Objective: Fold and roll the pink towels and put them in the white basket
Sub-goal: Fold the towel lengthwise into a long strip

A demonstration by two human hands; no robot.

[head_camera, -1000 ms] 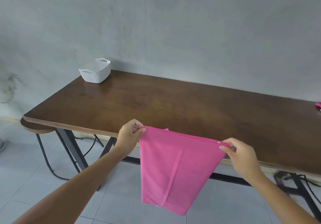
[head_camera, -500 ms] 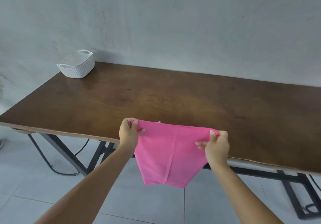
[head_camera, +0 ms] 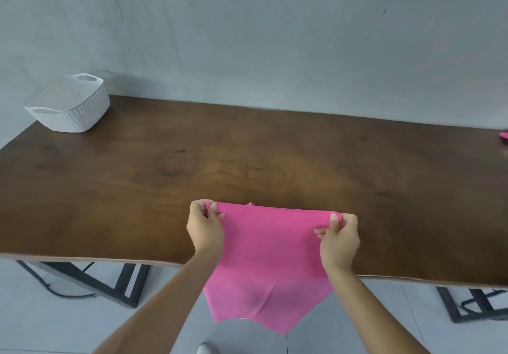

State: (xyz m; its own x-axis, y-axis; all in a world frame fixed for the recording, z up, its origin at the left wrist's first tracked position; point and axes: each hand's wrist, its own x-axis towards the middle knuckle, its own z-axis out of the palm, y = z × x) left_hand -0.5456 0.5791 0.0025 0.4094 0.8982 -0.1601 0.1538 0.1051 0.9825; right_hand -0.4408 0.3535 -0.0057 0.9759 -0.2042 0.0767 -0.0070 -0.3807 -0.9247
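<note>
A folded pink towel (head_camera: 270,260) hangs from both my hands over the near edge of the brown table (head_camera: 247,167). My left hand (head_camera: 204,228) pinches its top left corner. My right hand (head_camera: 339,239) pinches the top right corner, thumb on top. The towel's top edge is above the tabletop and its lower part hangs past the table edge toward the floor. The white basket (head_camera: 68,103) stands at the far left corner of the table and looks to hold nothing. A bit of another pink towel (head_camera: 503,136) shows at the right edge.
A grey wall runs behind the table. Black metal table legs (head_camera: 126,282) and a cable stand on the tiled floor below. A broad stretch of bare tabletop lies between my hands and the basket.
Both hands have moved forward with the towel, from in front of the table edge to above the tabletop. The view has tilted downward and closer to the table.
</note>
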